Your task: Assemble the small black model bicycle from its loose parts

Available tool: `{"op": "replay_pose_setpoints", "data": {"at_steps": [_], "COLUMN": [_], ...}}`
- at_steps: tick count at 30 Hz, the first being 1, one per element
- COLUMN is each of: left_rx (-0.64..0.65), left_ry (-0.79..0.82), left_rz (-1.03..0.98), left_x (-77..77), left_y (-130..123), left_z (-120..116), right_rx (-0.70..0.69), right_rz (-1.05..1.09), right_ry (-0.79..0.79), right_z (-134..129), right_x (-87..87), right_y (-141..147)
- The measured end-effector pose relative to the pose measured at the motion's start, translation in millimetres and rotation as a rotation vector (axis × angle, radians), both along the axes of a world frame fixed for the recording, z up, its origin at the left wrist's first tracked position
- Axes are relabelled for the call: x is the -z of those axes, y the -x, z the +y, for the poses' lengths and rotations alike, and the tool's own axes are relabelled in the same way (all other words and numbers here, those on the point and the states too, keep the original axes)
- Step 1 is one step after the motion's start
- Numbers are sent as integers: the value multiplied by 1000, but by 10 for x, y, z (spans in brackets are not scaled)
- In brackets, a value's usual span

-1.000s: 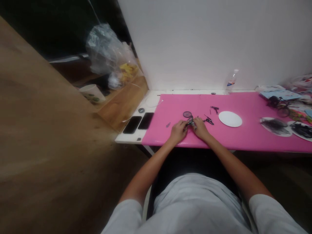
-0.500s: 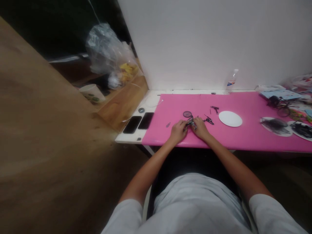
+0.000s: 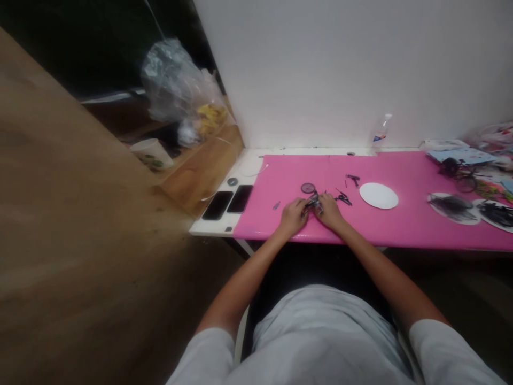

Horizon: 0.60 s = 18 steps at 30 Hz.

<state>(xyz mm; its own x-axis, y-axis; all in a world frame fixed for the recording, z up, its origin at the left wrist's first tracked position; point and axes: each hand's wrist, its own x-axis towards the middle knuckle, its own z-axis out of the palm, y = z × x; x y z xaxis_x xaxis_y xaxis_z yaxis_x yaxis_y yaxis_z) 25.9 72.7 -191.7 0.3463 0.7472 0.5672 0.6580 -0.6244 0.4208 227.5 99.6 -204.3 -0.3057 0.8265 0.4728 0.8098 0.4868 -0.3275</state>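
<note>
My left hand (image 3: 294, 215) and my right hand (image 3: 329, 212) meet near the front edge of the pink mat. Both are closed on a small dark piece (image 3: 313, 201) that looks like part of a model bicycle; the fingers hide much of it. Just beyond it lies a small spoked wheel (image 3: 308, 187). Black plastic parts (image 3: 343, 198) lie to the right of my right hand, with another dark, T-shaped piece (image 3: 353, 179) farther back. A little grey piece (image 3: 276, 205) rests left of my left hand.
A white plate (image 3: 379, 195) sits to the right, with plates of black parts (image 3: 497, 213) beyond. A model bicycle (image 3: 465, 179) stands at the far right. Two phones (image 3: 218, 205) lie on the left end of the table. A bottle (image 3: 382, 129) stands by the wall.
Both hands stay in the same place. The dark piece between the fingers has turned slightly; nothing else has visibly moved.
</note>
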Motion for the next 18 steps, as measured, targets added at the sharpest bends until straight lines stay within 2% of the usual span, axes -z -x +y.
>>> {"op": "replay_pose_setpoints", "data": {"at_steps": [7,18], "left_rx": [-4,-21], "left_ry": [-3,5], "left_rz": [10,16], "left_x": [-14,-40], "left_y": [-5,-8], "left_z": [-6,-18], "right_rx": [18,-2], "right_rz": [25,-1], "right_ry": [-39,-15], "right_z": [-29,-21], "right_x": [-26,-17], "right_y": [2,9]}}
